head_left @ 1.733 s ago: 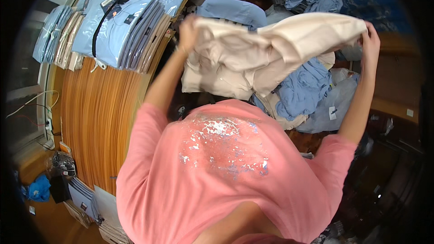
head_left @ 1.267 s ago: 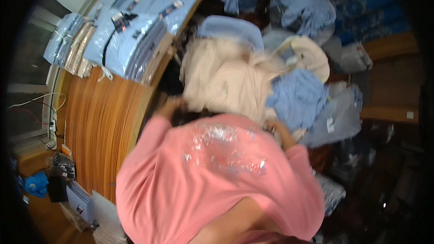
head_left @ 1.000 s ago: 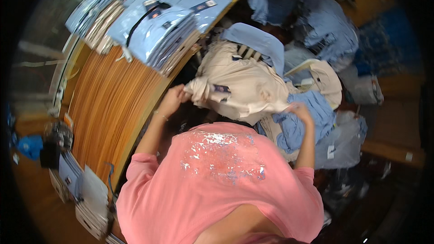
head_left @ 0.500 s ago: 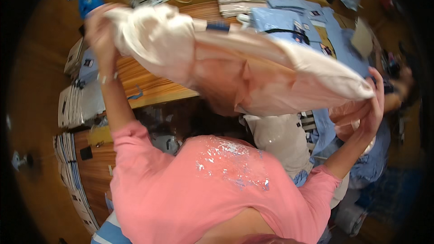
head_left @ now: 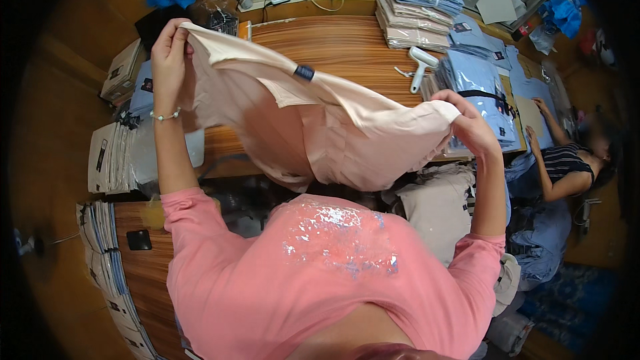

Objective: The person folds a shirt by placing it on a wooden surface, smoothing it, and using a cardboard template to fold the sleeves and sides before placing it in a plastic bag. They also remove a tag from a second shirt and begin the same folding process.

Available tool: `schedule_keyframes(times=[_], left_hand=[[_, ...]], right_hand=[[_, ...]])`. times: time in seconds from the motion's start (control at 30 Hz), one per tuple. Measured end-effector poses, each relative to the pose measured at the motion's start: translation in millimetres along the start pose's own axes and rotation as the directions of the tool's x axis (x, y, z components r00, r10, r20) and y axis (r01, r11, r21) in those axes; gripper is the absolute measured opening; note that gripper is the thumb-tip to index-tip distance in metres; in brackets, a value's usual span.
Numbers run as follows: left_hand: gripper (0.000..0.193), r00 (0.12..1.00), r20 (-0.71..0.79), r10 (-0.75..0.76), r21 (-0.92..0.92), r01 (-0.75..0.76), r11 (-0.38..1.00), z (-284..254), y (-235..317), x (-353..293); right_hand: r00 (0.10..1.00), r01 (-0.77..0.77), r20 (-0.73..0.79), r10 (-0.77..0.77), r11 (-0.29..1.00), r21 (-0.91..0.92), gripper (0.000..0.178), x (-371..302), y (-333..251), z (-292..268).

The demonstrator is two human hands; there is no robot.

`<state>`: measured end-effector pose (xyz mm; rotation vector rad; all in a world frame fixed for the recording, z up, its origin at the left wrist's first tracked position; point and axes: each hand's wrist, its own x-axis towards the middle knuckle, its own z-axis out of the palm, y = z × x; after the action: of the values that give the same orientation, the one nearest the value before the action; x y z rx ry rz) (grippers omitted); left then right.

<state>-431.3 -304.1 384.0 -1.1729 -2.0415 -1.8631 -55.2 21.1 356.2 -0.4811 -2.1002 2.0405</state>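
A pale pink shirt [head_left: 380,137] hangs spread in the air between my two hands, over the near edge of the table. A small dark label [head_left: 305,73] shows at the middle of its upper edge. My left hand [head_left: 171,60], raised higher, pinches one upper corner of the shirt between thumb and fingers. At the other corner my right hand [head_left: 473,127] grips the cloth, its fingers bent over the edge. The shirt's lower part sags in loose folds toward my chest.
The wooden table [head_left: 313,37] bears stacked folded shirts [head_left: 417,7], a white lint roller [head_left: 421,67] and bagged blue shirts [head_left: 475,83]. Pale garments [head_left: 440,210] lie below right. More packed shirts [head_left: 117,157] stand left. At far right a co-worker [head_left: 567,163] handles a board.
The shirt has swung down from its blurred, billowing sweep and hangs steadier. My right hand has moved left and inward; the left stays at its corner. My view has shifted slightly.
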Motion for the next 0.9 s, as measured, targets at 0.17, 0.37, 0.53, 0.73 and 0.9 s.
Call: schedule_keyframes(times=[0.17, 0.37, 0.53, 0.73, 0.9], left_hand=[[0.017, 0.999, 0.025, 0.028, -0.032, -0.027, 0.999, -40, -6, 25], [0.016, 0.994, 0.057, 0.090, 0.055, -0.093, 0.994, -54, 3, 53], [0.013, 0.988, -0.035, 0.151, 0.097, -0.147, 0.984, -52, 7, 62], [0.020, 0.970, -0.128, 0.206, 0.042, -0.202, 0.979, -38, 15, 90], [0.014, 0.957, 0.287, -0.044, 0.139, 0.004, 0.990, 67, -63, 139]], right_hand=[[0.995, -0.015, -0.098, -0.006, 0.976, -0.216, 0.027, 31, -2, 14], [0.982, 0.172, -0.077, -0.173, 0.985, -0.027, 0.023, 42, -36, 18], [0.975, 0.190, -0.073, -0.210, 0.957, -0.220, 0.024, 41, -70, 31], [0.774, 0.540, -0.155, -0.614, 0.768, -0.344, 0.011, -4, -110, -6], [0.938, 0.097, -0.296, -0.182, 0.955, -0.279, 0.025, 74, -52, -62]])
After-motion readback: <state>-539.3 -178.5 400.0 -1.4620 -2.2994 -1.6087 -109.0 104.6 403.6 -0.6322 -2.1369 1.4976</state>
